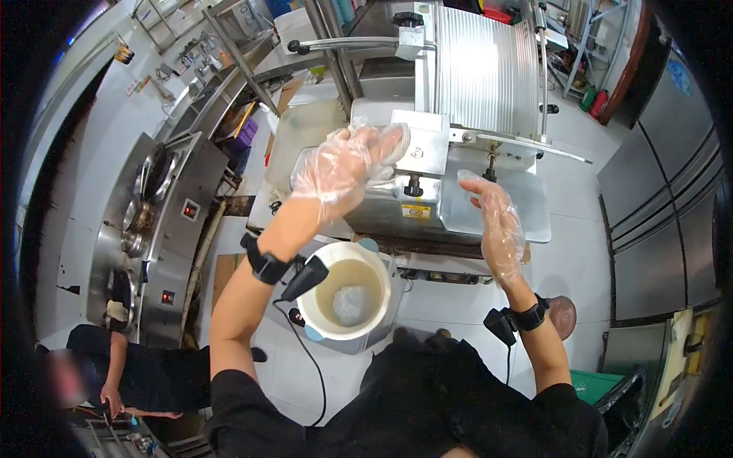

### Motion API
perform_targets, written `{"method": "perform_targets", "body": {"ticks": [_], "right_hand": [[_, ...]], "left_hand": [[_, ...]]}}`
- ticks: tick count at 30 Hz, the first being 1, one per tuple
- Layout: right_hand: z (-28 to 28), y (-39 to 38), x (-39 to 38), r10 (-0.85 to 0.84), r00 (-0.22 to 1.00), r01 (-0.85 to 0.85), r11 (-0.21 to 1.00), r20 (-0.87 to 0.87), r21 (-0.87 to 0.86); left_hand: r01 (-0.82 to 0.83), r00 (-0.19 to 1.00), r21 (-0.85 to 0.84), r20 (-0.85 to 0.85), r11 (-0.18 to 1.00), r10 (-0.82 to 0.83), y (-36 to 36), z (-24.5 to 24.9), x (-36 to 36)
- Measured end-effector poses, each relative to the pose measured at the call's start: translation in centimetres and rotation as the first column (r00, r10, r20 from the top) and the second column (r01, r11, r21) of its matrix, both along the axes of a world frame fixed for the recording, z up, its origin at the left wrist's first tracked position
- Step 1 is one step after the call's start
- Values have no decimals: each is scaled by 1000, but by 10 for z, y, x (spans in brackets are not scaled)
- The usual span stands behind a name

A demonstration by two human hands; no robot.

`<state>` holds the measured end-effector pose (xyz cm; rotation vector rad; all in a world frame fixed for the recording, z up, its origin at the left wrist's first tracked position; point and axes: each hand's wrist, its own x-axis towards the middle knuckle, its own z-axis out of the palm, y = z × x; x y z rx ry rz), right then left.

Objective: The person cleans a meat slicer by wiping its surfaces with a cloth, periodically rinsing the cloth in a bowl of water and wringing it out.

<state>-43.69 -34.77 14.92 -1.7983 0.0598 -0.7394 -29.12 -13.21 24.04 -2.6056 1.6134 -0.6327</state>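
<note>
A clear plastic glove covers my left hand (343, 168), raised at the left side of a metal slicing machine (427, 141). Its fingers point toward the machine's flat top plate; whether they touch it or hold anything is unclear. My right hand (500, 229), also gloved, is over the right edge of a translucent tray (458, 210), its fingers stretched out with nothing in them. The machine's ridged slanted carriage (489, 69) rises behind both hands. Below my left forearm stands a white bin (309, 305) with clear plastic inside.
Another person (137, 374) in dark clothes is at the lower left, beside a stove counter (172, 244). Steel refrigerators (649, 237) line the right side. A green bin (599, 385) stands at the lower right. A translucent container (301, 133) sits left of the machine.
</note>
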Motion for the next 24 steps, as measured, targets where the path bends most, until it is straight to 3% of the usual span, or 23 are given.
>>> {"method": "perform_targets", "body": {"ticks": [6,10,12,16,24], "right_hand": [[1,2,5,31,998,-31,1000,47,2],[4,0,1,24,1000,-24,999,-10,28],[2,-1,4,22,1000,-22,1000,6,-2],[1,-1,7,39,999,-39,999,23,-5],[-6,-15,-6,-11,1000,11,1000,-7,-17]], "left_hand": [[-119,975,105,-173,987,136,1,-9,-15],[-67,982,168,-166,984,95,5,6,-13],[-15,1000,71,22,997,14,0,13,-1],[-58,998,201,-18,978,63,-19,16,-5],[-65,984,186,-152,980,94,1,12,-24]]}}
